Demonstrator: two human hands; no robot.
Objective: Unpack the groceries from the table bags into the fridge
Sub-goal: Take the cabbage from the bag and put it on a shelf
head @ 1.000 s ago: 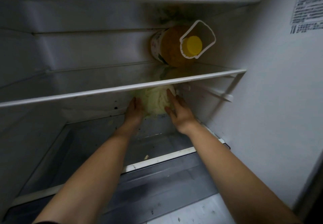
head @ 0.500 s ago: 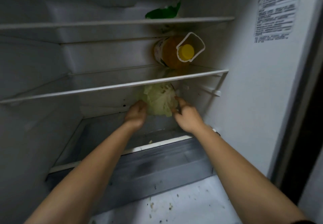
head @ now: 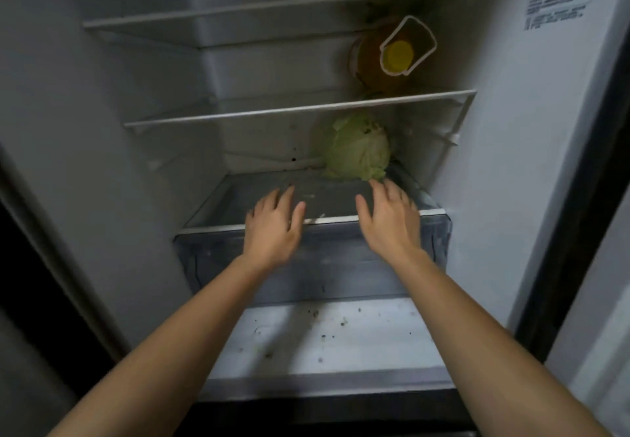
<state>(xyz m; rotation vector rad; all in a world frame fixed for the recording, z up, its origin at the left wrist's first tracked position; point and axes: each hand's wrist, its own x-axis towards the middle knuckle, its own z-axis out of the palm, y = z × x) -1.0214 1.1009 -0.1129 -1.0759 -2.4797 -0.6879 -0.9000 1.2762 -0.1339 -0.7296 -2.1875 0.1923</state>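
Cabbage released at frame centre-right; left hand and right hand pulled back, both spread, empty. Placement judged done.

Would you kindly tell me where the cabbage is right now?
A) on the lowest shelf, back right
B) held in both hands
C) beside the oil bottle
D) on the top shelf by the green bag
A: the cabbage rests at the back right of the lowest shelf, under the shelf carrying the oil bottle, with the left hand and right hand open in front of it.
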